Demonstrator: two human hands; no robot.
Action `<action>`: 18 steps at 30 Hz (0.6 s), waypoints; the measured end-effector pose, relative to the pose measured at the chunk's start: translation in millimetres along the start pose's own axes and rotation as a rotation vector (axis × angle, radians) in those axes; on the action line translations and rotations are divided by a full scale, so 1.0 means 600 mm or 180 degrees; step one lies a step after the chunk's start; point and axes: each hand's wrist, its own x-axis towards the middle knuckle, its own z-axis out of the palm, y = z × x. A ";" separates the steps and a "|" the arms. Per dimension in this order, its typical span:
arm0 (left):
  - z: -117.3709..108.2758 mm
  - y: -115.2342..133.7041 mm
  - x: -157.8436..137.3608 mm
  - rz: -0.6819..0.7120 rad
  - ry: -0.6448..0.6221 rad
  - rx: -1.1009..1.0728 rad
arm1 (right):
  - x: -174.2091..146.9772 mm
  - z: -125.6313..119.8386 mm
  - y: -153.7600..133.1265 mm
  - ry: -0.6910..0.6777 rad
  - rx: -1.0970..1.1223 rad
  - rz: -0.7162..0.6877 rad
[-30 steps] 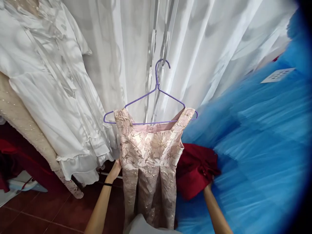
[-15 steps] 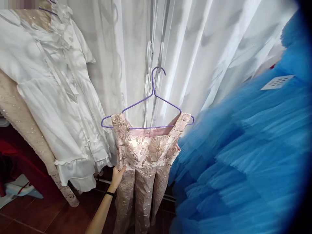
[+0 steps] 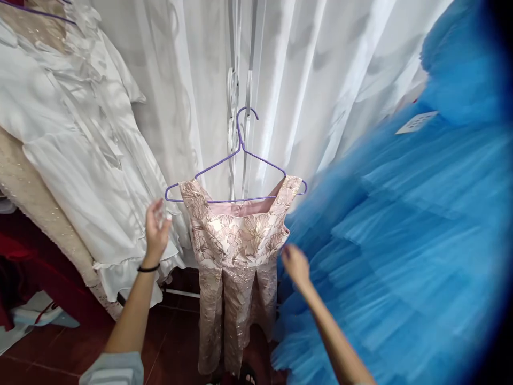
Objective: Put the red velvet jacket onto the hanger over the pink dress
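A pink and gold floral brocade dress (image 3: pixel 234 238) with wide shoulder straps hangs in front of me on a purple wire hanger (image 3: pixel 262 159). To the left of its bodice my left hand (image 3: pixel 157 232) is raised, fingers apart and holding nothing, in front of a white dress (image 3: pixel 84 155). My right hand (image 3: pixel 296 264) is at the right side of the bodice, near the waist. Its fingers are curled and blurred, and I cannot tell whether they touch or grip the fabric.
A large blue tulle gown (image 3: pixel 401 230) with a white tag (image 3: pixel 417 122) fills the right side. Behind hang white curtains (image 3: pixel 296 69) and a metal rack (image 3: pixel 236 80). A beige sequined garment (image 3: pixel 44 214) and dark red cloth (image 3: pixel 44 267) are at the left. Below is a red tiled floor (image 3: pixel 160 342).
My left hand has let go of the brocade dress's left side and moved up and left. My right hand has come into view at its right side. The view has shifted right.
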 end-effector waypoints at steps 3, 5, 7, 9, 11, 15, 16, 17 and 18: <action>0.008 0.070 0.096 0.0798 -0.0309 0.0522 | 0.118 -0.041 0.024 0.0777 -0.0108 0.0094; 0.027 0.096 0.128 0.1020 -0.0722 0.0861 | 0.205 -0.065 0.026 0.0578 0.0227 -0.0318; 0.040 0.102 0.138 0.1061 -0.0888 0.0989 | 0.266 -0.078 0.022 -0.0113 0.0584 -0.0703; 0.038 0.089 0.137 0.0964 -0.0725 0.0956 | 0.290 -0.084 0.018 -0.0583 0.0638 -0.0814; 0.021 0.065 0.132 0.0710 -0.0456 0.0806 | 0.287 -0.089 0.018 -0.0603 0.0570 -0.0788; -0.021 -0.009 0.103 -0.0431 0.0121 0.0115 | 0.256 -0.096 0.027 -0.0625 0.0768 -0.0837; -0.023 -0.031 0.085 -0.0795 0.0238 -0.0092 | 0.247 -0.093 0.031 -0.0669 0.0835 -0.0806; -0.020 -0.053 0.061 -0.1139 0.0286 -0.0294 | 0.235 -0.086 0.036 -0.0706 0.0964 -0.0651; -0.013 -0.075 0.029 -0.1452 0.0311 -0.0508 | 0.220 -0.074 0.043 -0.0719 0.1147 -0.0384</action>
